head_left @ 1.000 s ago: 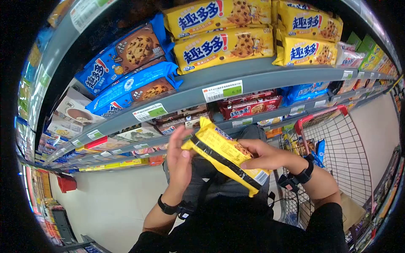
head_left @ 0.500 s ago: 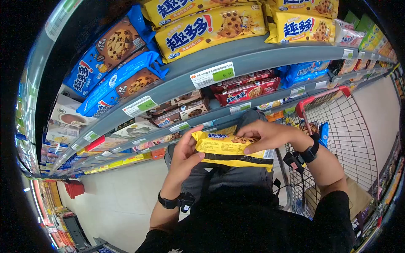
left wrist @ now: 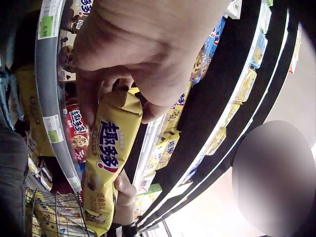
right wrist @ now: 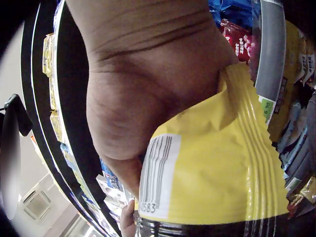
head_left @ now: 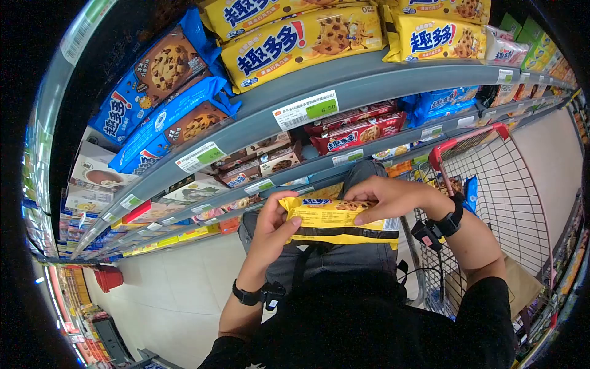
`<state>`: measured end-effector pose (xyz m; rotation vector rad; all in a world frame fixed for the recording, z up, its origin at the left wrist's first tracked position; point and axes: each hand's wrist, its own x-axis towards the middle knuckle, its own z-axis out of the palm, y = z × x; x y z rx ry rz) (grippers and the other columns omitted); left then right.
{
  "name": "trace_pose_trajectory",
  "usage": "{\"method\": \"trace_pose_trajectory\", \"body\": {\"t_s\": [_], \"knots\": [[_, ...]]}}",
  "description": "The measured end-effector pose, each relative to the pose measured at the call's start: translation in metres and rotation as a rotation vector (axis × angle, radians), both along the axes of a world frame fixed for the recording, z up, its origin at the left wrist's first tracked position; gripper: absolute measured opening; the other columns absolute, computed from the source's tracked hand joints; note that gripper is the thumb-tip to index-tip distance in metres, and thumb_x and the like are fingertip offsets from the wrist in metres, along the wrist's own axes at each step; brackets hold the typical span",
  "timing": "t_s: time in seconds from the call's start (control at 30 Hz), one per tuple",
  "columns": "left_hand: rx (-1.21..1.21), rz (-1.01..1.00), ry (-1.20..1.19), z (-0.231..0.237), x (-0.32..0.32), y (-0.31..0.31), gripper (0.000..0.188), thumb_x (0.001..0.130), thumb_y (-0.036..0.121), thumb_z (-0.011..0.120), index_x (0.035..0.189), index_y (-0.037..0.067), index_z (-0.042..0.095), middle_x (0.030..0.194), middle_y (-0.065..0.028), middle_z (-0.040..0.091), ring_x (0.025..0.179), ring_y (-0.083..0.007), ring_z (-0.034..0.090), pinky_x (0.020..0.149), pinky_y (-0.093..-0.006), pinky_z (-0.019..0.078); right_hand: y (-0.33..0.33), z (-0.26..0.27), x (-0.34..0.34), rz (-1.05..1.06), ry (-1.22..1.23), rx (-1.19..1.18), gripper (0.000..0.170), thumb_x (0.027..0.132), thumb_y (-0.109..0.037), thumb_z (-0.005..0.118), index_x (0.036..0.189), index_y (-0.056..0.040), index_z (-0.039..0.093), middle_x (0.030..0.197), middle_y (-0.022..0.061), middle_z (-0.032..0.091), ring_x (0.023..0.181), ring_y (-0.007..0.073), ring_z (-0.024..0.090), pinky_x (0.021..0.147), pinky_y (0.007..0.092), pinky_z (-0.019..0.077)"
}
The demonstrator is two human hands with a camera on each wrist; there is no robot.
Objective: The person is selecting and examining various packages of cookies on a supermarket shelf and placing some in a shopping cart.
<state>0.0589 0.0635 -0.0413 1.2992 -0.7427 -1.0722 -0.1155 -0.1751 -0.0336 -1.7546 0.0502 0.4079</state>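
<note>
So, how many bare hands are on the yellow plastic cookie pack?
2: left hand grips one end of the pack, right hand holds it near the other end; some fingers are hidden.

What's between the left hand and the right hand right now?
A yellow cookie pack spans the gap, as the head view shows: the left hand grips one end, the right hand holds it near the other.

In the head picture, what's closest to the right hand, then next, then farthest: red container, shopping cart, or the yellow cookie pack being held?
1. Yellow cookie pack: held by the right hand.
2. Shopping cart: off to that hand's right.
3. Red container: far away on the left.
</note>
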Motion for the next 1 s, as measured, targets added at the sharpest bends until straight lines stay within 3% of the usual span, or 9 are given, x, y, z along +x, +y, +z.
{"method": "trace_pose_trajectory", "body": {"t_s": [0.3, 0.47, 1.0], "knots": [[0.009, 0.010, 0.014, -0.0037, 0.0013, -0.0009, 0.042, 0.091, 0.001, 0.057, 0.131, 0.006, 0.044, 0.110, -0.0084, 0.060, 0.095, -0.0085, 0.058, 0.081, -0.0213, 0.0461, 0.0003, -0.0011, 0.0000, -0.003, -0.023, -0.011, 0.050, 0.087, -0.026, 0.072, 0.123, 0.0061, 0.056, 0.095, 0.0087, 0.067, 0.081, 0.0094, 0.058, 0.069, 0.0251, 0.0481], [0.003, 0.020, 0.012, -0.0029, 0.0001, -0.0024, 0.041, 0.091, 0.001, 0.057, 0.130, 0.006, 0.044, 0.109, -0.0084, 0.060, 0.095, -0.0082, 0.058, 0.081, -0.0211, 0.0460, 0.0021, 0.0011, -0.0004, -0.022, -0.039, 0.035, 0.045, 0.088, -0.031, 0.070, 0.112, 0.0055, 0.059, 0.086, 0.0066, 0.066, 0.074, 0.0094, 0.053, 0.063, 0.0281, 0.0450], [-0.004, 0.017, 0.016, -0.0073, 0.0012, -0.0035, 0.039, 0.092, 0.002, 0.057, 0.129, 0.006, 0.045, 0.112, -0.0097, 0.060, 0.098, -0.0095, 0.058, 0.083, -0.0223, 0.0463, 0.0020, -0.0063, -0.0007, -0.026, -0.056, 0.017, 0.049, 0.088, -0.034, 0.070, 0.114, 0.0062, 0.059, 0.087, 0.0090, 0.067, 0.074, 0.0108, 0.055, 0.064, 0.0289, 0.0456]]}}
